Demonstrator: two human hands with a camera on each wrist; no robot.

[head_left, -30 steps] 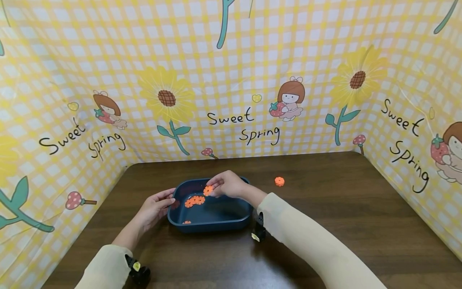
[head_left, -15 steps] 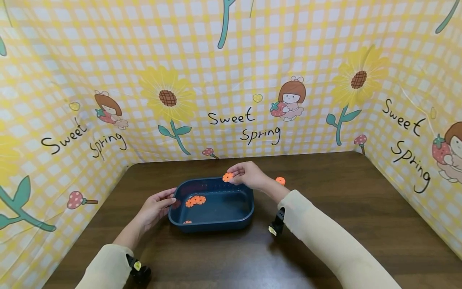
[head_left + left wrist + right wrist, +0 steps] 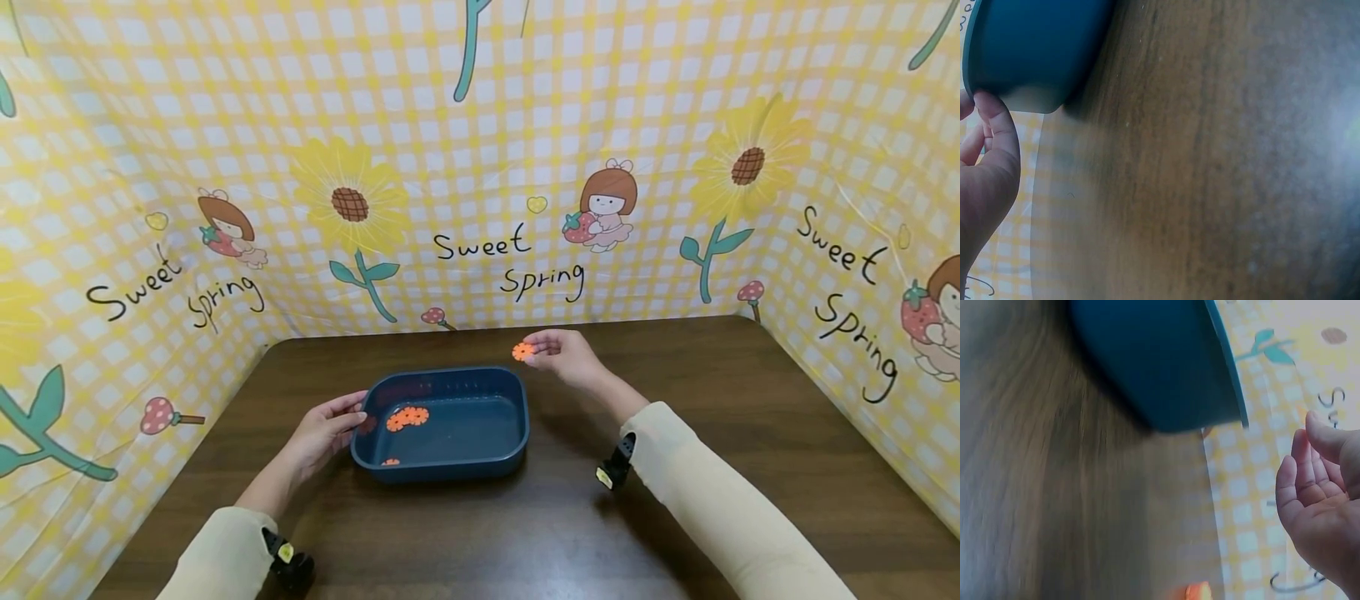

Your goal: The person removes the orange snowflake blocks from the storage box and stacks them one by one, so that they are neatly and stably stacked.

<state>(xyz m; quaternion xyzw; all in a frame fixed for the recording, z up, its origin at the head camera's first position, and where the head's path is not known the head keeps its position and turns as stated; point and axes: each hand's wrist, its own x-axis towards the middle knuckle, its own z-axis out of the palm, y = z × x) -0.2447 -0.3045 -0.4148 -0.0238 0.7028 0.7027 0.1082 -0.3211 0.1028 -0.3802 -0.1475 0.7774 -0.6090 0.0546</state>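
My left hand (image 3: 322,433) grips the left rim of a dark blue rectangular tub (image 3: 450,472), thumb inside the edge. In the left wrist view its thumb and fingers pinch the tub's lip. Beyond the tub's back right corner, above the table, my right hand (image 3: 568,360) pinches an orange flower-shaped disc (image 3: 522,352) between thumb and fingers. Several similar orange discs (image 3: 408,417) lie together inside the tub, towards the left. One more disc (image 3: 391,462) shows partly over the front wall. At the bottom of the right wrist view, an orange piece (image 3: 1198,592) appears on the table.
A dark brown wooden table (image 3: 675,467) carries the tub. Yellow checked cloth (image 3: 480,183) with flower and girl prints hangs along the back and both sides. Each sleeve end carries a small black wrist camera (image 3: 617,462).
My right hand has lifted out from over the tub and moved right and back with the orange disc. It now covers the spot where a disc lay on the table. My left hand stays put.
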